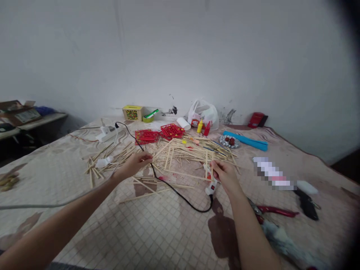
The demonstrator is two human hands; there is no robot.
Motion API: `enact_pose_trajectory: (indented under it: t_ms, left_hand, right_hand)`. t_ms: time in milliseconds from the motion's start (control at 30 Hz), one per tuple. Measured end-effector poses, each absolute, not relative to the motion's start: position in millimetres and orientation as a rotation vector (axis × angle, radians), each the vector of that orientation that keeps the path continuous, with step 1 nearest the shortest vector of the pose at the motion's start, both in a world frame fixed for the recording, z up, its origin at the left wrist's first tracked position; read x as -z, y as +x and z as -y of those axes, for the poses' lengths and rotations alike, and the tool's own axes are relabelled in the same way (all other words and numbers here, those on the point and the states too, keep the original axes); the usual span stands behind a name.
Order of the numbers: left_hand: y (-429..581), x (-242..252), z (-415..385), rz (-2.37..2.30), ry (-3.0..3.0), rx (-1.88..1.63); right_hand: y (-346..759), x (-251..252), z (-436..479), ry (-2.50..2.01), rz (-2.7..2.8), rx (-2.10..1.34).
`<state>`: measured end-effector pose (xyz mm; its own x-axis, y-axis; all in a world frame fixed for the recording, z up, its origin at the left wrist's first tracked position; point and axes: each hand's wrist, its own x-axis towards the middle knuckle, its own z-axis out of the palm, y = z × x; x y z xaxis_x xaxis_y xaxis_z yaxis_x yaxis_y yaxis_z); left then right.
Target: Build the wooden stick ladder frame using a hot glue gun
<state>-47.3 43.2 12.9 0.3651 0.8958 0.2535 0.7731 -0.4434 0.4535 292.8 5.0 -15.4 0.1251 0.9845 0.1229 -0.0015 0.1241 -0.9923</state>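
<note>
Pinching the right side of the stick frame (187,175) with our right fingers (215,167), we cannot tell whether our curled left fingers (146,156) grip anything. Its outline looks joined; beyond the fingers, sticks (184,153) lie loose. Black cable (174,191) crowds our left fingers; cloth (135,236) leaves room nearer us.

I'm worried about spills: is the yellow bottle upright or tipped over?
Upright: the yellow bottle stands with its narrow tip pointing up, beside the red bottle.
</note>
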Motion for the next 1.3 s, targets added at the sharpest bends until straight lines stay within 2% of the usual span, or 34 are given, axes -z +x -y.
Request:
enact_pose_trajectory:
  t_ms: [167,333,567,1300]
  left_hand:
    - [4,-26,-25,-1.254,2.572,-0.78]
    - [27,-17,-18,-1.182,2.936,-0.765]
    - [30,1,-22,-1.269,2.866,-0.857]
    - [40,9,-15,-1.271,2.663,-1.002]
  right_hand:
    - [291,15,-5,-1.181,1.189,-1.018]
    - [291,15,-5,-1.172,1.191,-1.011]
    - [291,14,-5,-1.144,1.198,-1.029]
    - [289,11,-4,-1.125,1.19,-1.041]
